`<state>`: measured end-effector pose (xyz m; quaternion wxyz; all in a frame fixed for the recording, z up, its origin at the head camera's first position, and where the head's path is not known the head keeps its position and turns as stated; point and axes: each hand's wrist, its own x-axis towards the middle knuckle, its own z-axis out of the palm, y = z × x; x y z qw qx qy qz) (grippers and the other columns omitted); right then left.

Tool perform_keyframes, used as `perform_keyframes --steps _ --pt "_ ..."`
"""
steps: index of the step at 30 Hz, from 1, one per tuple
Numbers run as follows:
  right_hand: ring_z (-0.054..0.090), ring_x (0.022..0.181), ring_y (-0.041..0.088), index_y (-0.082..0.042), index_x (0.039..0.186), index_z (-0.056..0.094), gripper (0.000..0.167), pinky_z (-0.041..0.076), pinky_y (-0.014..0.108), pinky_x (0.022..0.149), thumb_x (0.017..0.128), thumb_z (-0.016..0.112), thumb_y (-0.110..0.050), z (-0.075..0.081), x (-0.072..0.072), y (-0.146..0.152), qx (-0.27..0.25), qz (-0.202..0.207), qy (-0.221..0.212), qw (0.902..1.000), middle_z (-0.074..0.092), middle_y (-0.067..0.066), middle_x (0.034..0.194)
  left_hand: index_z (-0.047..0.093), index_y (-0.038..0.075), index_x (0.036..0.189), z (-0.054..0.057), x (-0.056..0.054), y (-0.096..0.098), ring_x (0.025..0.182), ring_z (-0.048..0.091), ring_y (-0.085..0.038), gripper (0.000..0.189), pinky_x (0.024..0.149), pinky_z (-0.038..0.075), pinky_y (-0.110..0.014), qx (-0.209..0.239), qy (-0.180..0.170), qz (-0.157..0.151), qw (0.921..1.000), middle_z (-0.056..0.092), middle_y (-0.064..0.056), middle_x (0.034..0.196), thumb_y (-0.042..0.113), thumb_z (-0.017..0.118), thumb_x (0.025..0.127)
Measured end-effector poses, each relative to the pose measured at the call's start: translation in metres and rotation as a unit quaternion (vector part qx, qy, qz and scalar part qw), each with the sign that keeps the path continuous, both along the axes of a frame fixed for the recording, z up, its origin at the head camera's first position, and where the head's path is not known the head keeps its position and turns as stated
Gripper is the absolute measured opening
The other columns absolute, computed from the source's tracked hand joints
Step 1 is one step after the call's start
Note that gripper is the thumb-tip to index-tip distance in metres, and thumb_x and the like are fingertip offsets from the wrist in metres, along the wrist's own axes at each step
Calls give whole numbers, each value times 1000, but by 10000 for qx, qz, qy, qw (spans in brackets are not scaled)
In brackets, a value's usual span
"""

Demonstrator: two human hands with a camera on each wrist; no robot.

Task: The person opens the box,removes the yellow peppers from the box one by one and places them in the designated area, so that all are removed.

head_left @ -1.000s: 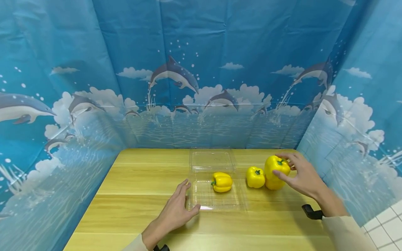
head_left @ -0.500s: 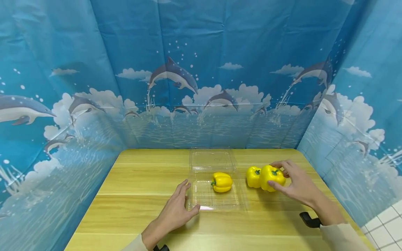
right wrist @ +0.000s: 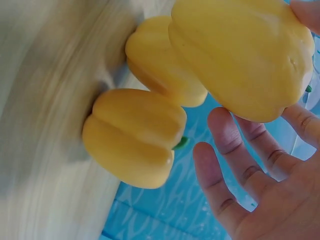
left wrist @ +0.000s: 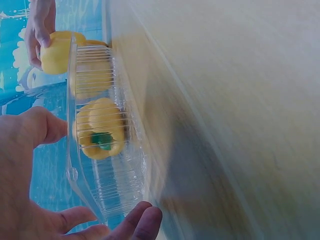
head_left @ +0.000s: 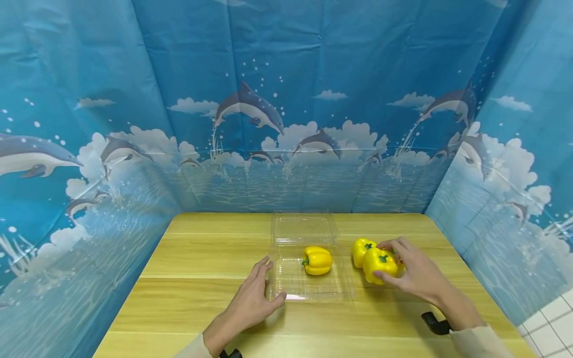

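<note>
Yellow, one pepper [head_left: 378, 267] is pinched by the right hand [head_left: 414, 271], two other peppers [right wrist: 132, 140] just behind it on the desk [head_left: 201, 258]. The left hand [head_left: 250, 297] (fingers spread, gripping nothing) borders the clear box [head_left: 286, 281] holding a fourth pepper [head_left: 319, 262].

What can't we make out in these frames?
Head: most of the rightmost pepper, hidden behind the held pepper and right hand.
Right wrist: one side of the held pepper, cut off by the top edge; most of the thumb, cut off by the right edge.
Left wrist: part of the left hand, cut off by the left edge; detail of the peppers behind the clear container, blurred through its ribbed wall.
</note>
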<state>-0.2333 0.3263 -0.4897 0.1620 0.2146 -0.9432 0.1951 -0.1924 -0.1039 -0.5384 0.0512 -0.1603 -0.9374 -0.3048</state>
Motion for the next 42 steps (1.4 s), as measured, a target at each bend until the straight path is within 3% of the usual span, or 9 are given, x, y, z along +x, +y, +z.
perform_keyframes --steps 4,12,25,42 --pt "49 81 13 -27 127 59 60 43 31 60 80 78 -59 -5 2 -2 -18 25 -74 10000 53 -9 110 38 6 152 -1 0 0 109 63 -21 84 91 53 -51 14 5 -32 10000 23 -8 164 53 70 89" --pt "52 82 12 -30 125 58 63 44 32 58 76 77 -66 -13 6 -7 49 -51 -343 9994 54 -8 115 38 9 153 0 1 0 109 63 -18 87 91 53 -47 -5 -47 -19 10000 20 -1 165 60 65 88" --pt "54 80 12 -32 124 59 65 45 33 58 74 77 -69 -21 9 -13 230 -52 -524 9983 53 -7 117 39 9 152 -1 0 -1 130 51 -32 84 97 50 -52 -71 24 -21 10000 24 -7 164 56 67 89" --pt "56 83 12 -33 124 58 67 45 32 58 73 74 -73 -25 9 -13 372 -121 -594 9975 52 -9 119 38 8 152 -1 -2 -1 116 61 -24 83 94 52 -50 -39 9 -57 10000 22 -5 164 54 68 89"
